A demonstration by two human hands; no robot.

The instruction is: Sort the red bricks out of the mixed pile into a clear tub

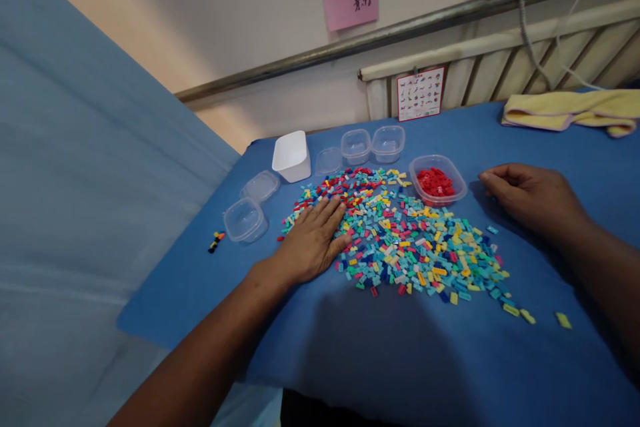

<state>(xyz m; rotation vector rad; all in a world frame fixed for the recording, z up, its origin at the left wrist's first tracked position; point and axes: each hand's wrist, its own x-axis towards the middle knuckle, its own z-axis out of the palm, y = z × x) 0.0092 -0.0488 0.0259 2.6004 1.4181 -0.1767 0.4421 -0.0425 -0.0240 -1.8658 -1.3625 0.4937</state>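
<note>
A wide spread of small toy building bricks [400,240] in turquoise, yellow, red, pink and blue lies on the blue table. My left hand [311,240] rests flat on the left part of the spread, fingers stretched out. Right of the spread, my right hand [537,197] is held with its fingers curled and thumb against them; whether anything is between them is hidden. Just left of that hand stands a clear plastic tub [463,188] with red bricks [435,182] in it.
Along the back stand a white box [291,157], two clear tubs [356,147] and a flat lid [329,161]. Another clear tub [245,219], a lid [261,185] and a small brick figure [216,241] are at left. A yellow cloth [570,110] lies back right. A printed card [420,95] leans against the radiator.
</note>
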